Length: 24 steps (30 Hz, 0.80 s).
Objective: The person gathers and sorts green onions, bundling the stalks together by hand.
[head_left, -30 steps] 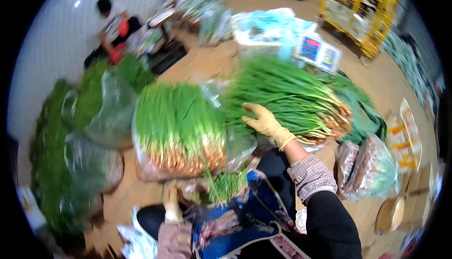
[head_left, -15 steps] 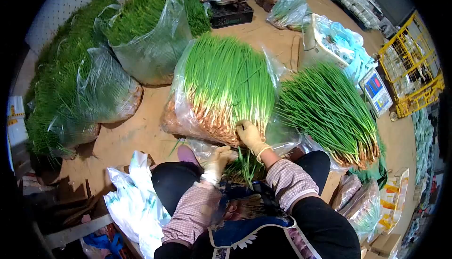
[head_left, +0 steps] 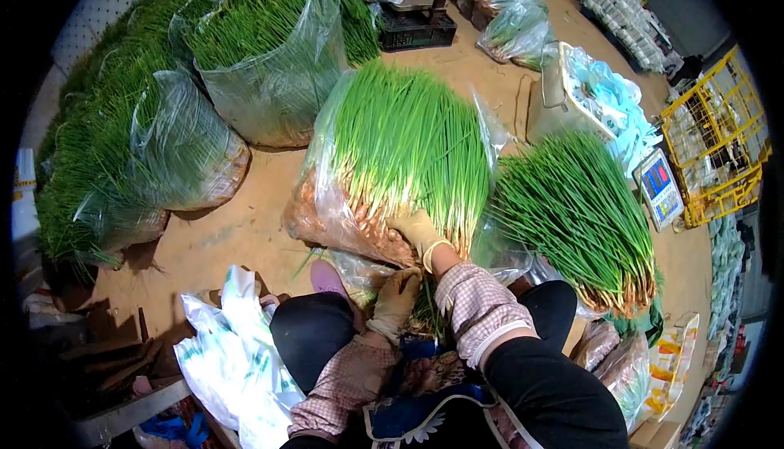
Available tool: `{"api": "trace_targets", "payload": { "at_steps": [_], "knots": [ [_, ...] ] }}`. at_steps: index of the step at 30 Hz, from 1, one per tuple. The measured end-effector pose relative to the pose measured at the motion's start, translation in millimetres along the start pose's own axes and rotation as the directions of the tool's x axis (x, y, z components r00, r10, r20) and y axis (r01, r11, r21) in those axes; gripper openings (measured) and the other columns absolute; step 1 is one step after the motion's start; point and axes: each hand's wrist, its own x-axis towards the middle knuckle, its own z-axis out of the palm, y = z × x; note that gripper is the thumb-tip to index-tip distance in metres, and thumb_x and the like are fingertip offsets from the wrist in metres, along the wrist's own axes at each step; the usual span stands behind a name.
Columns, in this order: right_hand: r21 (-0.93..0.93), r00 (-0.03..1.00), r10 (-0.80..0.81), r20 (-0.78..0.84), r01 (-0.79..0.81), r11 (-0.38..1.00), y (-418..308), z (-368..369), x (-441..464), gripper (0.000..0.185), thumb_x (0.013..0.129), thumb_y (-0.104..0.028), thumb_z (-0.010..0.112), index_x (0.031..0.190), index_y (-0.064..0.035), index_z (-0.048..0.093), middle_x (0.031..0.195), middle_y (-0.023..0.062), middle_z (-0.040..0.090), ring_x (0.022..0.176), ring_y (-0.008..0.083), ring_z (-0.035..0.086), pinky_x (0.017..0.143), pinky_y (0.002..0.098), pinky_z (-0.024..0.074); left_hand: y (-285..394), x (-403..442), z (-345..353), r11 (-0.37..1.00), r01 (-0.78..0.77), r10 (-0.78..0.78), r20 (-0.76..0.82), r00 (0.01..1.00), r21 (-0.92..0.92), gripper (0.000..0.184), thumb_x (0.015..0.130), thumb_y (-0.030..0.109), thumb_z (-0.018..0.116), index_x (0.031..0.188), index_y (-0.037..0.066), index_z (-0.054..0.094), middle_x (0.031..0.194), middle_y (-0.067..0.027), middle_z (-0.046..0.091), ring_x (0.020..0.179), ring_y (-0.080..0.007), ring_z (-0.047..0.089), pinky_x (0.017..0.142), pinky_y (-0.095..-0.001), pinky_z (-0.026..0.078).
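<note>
A big bundle of green onions (head_left: pixel 416 130) lies in a clear plastic bag (head_left: pixel 322 196), green tops away from me and brown root ends towards me. My right hand (head_left: pixel 418 235), in a pale glove, reaches into the root ends with its fingers closed round some stalks; the fingertips are partly hidden. Just below it, my left hand (head_left: pixel 398 295), gloved and in shadow, is closed near the bag's front edge. What it holds, if anything, cannot be made out. Loose green leaves (head_left: pixel 426 314) lie between my knees, beside my left hand.
A second pile of green onions (head_left: pixel 576 216) lies to the right. Tall bags of greens (head_left: pixel 273 81) stand on the left. White plastic bags (head_left: pixel 241 359) sit by my left knee. Further off are a digital scale (head_left: pixel 658 187), a white bin (head_left: pixel 549 106) and a yellow cage (head_left: pixel 714 134).
My right hand has slid left and deeper among the root ends. My left hand has come closer beneath it, turning into shadow. The whole view has shifted slightly.
</note>
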Motion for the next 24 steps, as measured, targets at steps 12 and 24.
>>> {"api": "trace_targets", "payload": {
  "at_steps": [12,24],
  "knots": [
    [0.534,0.984,0.014,0.179,-0.109,0.838,-3.6,-75.4,-29.4,0.022,0.081,-0.003,0.056,0.099,0.0038,0.044,0.060,0.0081,0.051,0.042,0.0127,0.051,0.032,0.0210,0.0448,-29.9,10.0,11.0,0.977,0.026,-0.024,0.015,1.000,-0.210,0.022,0.089,0.017,0.052,0.101,0.000,0.057,0.089,-0.0086,0.061,0.084,-0.0164,0.058,0.075,-0.0279,0.047],
    [0.925,0.927,-0.276,0.254,-0.149,0.350,85.5,-113.8,-46.8,0.044,0.075,0.003,0.054,0.116,0.0066,0.039,0.093,0.0235,0.058,0.067,0.0224,0.063,0.052,0.0255,0.0563,-33.6,9.9,10.3,0.939,-0.031,0.073,0.109,0.991,-0.343,0.020,0.088,0.018,0.055,0.098,0.001,0.059,0.093,-0.0017,0.060,0.083,-0.0101,0.055,0.078,-0.0245,0.045]
  ]
}}
